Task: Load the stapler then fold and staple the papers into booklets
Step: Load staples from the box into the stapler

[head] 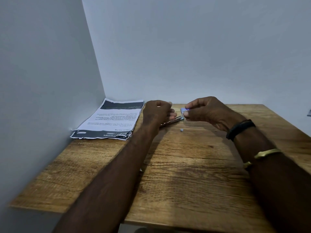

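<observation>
Toward the back of the wooden table (185,165), your two hands sit close together, just short of the wall. Your left hand (158,113) is curled, its fingers bent down over the stapler (178,118) and holding it against the wood. Only the stapler's slim right end shows past your fingertips, and the hand hides the rest. Your right hand (207,111) pinches a small pale-blue box (183,110) between thumb and fingers. You hold it just above the stapler's exposed end, clear of the table. A tiny grey scrap (181,130) lies on the wood just in front of both hands.

Left of your left hand, the stack of printed papers (111,120) lies flat and unfolded in the corner. Its left edge is against the side wall and its near edges are ragged. You wear a black band (240,130) on your right wrist and a gold bangle (267,153) further up the forearm.
</observation>
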